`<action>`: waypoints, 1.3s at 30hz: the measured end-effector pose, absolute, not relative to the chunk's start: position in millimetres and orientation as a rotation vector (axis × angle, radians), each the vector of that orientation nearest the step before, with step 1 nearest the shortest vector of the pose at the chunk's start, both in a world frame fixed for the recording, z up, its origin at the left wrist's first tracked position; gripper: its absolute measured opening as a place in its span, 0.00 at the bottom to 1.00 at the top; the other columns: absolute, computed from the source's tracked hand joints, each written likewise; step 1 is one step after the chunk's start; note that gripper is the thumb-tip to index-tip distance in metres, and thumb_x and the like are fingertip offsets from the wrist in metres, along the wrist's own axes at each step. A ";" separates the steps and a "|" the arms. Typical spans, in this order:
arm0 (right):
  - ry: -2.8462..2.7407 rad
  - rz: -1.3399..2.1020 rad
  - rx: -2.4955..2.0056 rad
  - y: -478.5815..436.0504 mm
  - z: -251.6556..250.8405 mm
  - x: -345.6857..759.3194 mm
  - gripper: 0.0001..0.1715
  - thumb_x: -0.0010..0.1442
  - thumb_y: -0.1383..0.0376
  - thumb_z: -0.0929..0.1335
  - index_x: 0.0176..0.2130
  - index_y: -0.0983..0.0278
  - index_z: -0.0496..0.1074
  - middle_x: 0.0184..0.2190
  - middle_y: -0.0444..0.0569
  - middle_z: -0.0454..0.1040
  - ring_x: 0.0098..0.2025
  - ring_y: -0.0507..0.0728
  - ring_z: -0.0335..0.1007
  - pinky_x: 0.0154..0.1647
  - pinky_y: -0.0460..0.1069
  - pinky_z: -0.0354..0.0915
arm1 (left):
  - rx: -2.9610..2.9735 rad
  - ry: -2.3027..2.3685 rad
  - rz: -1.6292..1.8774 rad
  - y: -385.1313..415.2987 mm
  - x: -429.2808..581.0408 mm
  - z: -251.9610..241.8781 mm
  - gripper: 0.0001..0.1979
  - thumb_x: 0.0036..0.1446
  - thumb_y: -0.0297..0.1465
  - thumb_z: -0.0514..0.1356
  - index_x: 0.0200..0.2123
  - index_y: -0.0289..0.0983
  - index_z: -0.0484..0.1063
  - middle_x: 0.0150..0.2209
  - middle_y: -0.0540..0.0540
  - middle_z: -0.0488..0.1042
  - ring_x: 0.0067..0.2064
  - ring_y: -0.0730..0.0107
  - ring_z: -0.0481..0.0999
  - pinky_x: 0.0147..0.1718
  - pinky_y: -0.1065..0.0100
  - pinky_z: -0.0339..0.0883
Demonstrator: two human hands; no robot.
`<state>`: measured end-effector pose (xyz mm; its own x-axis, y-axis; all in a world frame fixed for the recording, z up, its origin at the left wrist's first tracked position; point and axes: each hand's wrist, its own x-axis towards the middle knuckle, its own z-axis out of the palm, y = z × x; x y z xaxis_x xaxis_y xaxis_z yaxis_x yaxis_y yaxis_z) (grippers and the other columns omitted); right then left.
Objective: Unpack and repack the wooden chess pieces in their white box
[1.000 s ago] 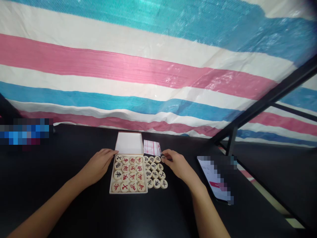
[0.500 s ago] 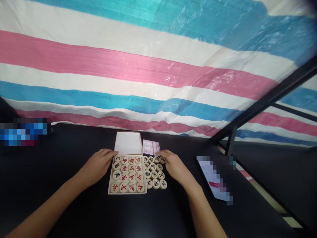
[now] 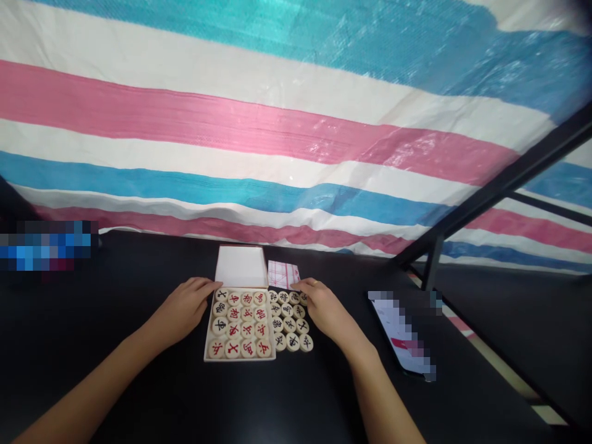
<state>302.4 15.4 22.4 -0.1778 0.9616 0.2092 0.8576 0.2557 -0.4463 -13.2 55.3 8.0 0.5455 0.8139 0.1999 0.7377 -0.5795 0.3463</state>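
Note:
A shallow white box tray (image 3: 240, 359) on the black table holds rows of round xiangqi pieces, mostly with red characters and several with black ones. Its open lid (image 3: 241, 266) lies behind it, white inside facing up. My left hand (image 3: 192, 302) is at the tray's back left corner, its outstretched fingertips touching the edge where tray and lid meet. Right of the tray, black-lettered xiangqi pieces (image 3: 292, 341) lie in rows on the table. Over their back right corner rests my right hand (image 3: 324, 305), fingers extended near a folded paper board (image 3: 283, 274); its thumb is partly hidden.
On the right of the table (image 3: 194, 401) lies a phone (image 3: 400, 342), its screen partly blurred. A pixelated blue object (image 3: 46, 245) is at the far left. Striped plastic sheeting (image 3: 231, 123) hangs behind the table, and a black metal frame (image 3: 499, 191) slants up at the right.
The view has shifted very slightly. Both hands, the tray and the pieces keep practically the same places.

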 end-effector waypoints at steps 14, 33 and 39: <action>-2.233 0.318 -1.282 -28.3 33.3 182.4 0.12 0.61 0.63 0.66 0.46 0.59 0.73 0.46 0.51 0.73 0.48 0.59 0.66 0.53 0.56 0.62 | 2.600 1.225 0.613 58.1 -15.7 0.5 0.23 0.56 0.21 0.47 0.53 0.40 0.69 0.48 0.44 0.74 0.50 0.62 0.70 0.50 0.59 0.67; -1.737 0.455 -1.904 8.6 43.7 323.2 0.17 0.50 0.69 0.67 0.43 0.64 0.70 0.33 0.48 0.73 0.34 0.56 0.70 0.40 0.51 0.65 | 2.590 1.282 0.514 55.6 -14.5 5.7 0.19 0.61 0.27 0.48 0.53 0.40 0.68 0.49 0.42 0.73 0.51 0.59 0.70 0.51 0.57 0.66; -1.597 1.000 -1.983 4.6 27.8 355.3 0.23 0.45 0.66 0.70 0.44 0.64 0.70 0.33 0.47 0.74 0.32 0.55 0.72 0.36 0.48 0.66 | 2.603 1.269 0.527 56.8 -15.8 2.5 0.19 0.61 0.27 0.49 0.54 0.40 0.68 0.49 0.42 0.73 0.52 0.59 0.70 0.51 0.57 0.65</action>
